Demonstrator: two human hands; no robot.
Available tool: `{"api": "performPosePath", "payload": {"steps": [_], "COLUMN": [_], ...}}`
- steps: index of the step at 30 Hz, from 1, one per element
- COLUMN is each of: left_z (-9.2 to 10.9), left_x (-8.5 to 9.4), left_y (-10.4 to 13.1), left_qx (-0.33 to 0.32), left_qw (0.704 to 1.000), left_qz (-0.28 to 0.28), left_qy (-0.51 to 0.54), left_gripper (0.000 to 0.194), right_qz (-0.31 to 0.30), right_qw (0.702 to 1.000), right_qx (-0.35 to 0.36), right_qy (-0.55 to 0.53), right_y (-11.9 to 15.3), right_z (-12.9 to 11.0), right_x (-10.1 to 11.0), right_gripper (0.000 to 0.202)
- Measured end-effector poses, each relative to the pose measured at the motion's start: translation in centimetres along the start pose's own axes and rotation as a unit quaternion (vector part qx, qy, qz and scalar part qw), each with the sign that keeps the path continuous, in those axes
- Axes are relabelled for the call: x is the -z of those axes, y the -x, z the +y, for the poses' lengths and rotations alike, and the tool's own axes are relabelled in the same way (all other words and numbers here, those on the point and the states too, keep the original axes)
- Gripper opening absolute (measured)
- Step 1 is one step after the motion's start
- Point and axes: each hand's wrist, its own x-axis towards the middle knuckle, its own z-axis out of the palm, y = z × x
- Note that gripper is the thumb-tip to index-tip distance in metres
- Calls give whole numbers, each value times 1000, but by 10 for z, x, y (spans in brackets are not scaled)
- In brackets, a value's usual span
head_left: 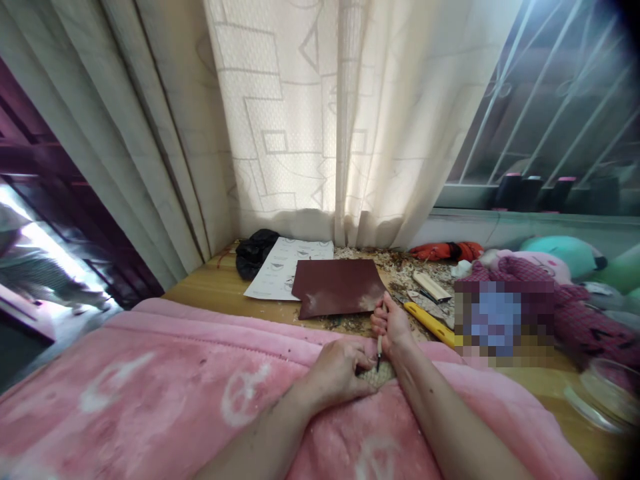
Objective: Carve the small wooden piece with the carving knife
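Note:
My left hand (340, 370) is closed on the edge of a pale, rough-textured carved piece (379, 378), thumb and fingers pressing it against a pink plush blanket (200, 373). In my right fist (393, 323) is a slim carving tool (379, 345) with a pale handle. Its dark tip points down and meets, or hovers just over, the pale piece; I cannot tell which. Behind my hands lies a dark brown sheet (340, 287), partly over white printed paper (273, 270). To the right of my right hand rests a yellow utility knife (431, 323).
Shavings (400, 260) litter the wooden table (200, 283). Around it are a black plastic bag (254, 253), a pale flat block (433, 287), an orange-red bundle (447, 251), soft toys (565, 257) and a clear round container (605, 393). Curtains (280, 113) hang at the back.

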Motion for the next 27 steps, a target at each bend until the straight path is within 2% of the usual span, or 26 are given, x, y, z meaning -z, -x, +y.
{"api": "performPosePath", "payload": {"steps": [4,7,12,15,23,27], "left_z": [0,1,4,7,7,7], "left_x": [0,0,4,6,7,6], "left_y": [0,1,2,2,1,0], "left_qx": [-8,-8,8,12,28,50], "left_qw": [1000,1000,1000,1000,999,998], "left_qz": [9,10,-2,-6,24,24], "left_qy": [-4,-15,-28,-24,-15,-17], "left_gripper": [9,9,11,14,13,12], "right_qz": [-87,-149,-194,-179,-64,-45], "right_qw": [994,985,974,979,996,995], "right_qx": [-61,-81,-113,-97,15,33], "right_qy": [-28,-41,-28,-35,-64,-80], "right_y": [-3,-5,-8,-8,-7,-5], "right_z": [-4,-8,-14,-16,-19,-20], "right_x": [2,4,11,13,13,11], "right_gripper": [33,33,32,32,33,33]}}
